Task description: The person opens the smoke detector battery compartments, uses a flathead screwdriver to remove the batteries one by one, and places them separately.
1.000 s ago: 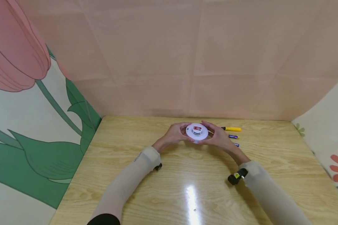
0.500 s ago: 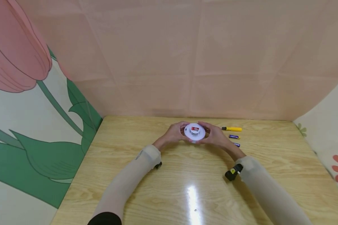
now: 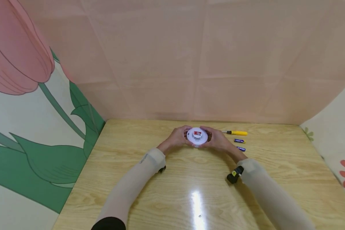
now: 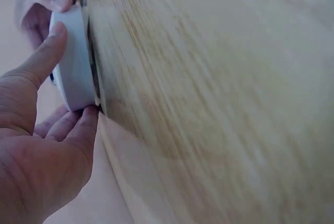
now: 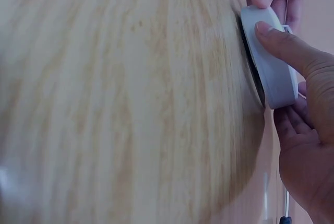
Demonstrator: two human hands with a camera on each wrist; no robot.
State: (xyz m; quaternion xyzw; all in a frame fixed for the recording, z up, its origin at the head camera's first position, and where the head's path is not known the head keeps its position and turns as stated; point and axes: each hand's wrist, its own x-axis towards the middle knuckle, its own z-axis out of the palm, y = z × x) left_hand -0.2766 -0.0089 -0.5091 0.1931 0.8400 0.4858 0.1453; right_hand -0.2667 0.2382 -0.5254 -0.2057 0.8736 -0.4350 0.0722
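A round white smoke detector (image 3: 197,136) with a red label on its raised centre is near the back of the table, label side up. My left hand (image 3: 177,135) grips its left rim, thumb at the near side and fingers at the far side. From the right, my right hand (image 3: 218,139) grips the opposite rim in the same way. Both wrist views show the white side wall of the smoke detector (image 4: 75,62) between thumb and fingers, close over the tabletop. Whether its underside touches the wood I cannot tell.
Right of my right hand lies a screwdriver (image 3: 239,133) with a yellow handle. Two blue batteries (image 3: 239,141) lie nearer, the front one partly hidden by my right wrist. Behind the wooden table (image 3: 149,198) hangs a pink cloth (image 3: 161,64).
Both hands still hold the smoke detector, which has shifted slightly left. My right hand and forearm have moved left with it, uncovering more of the screwdriver shaft and the front battery.
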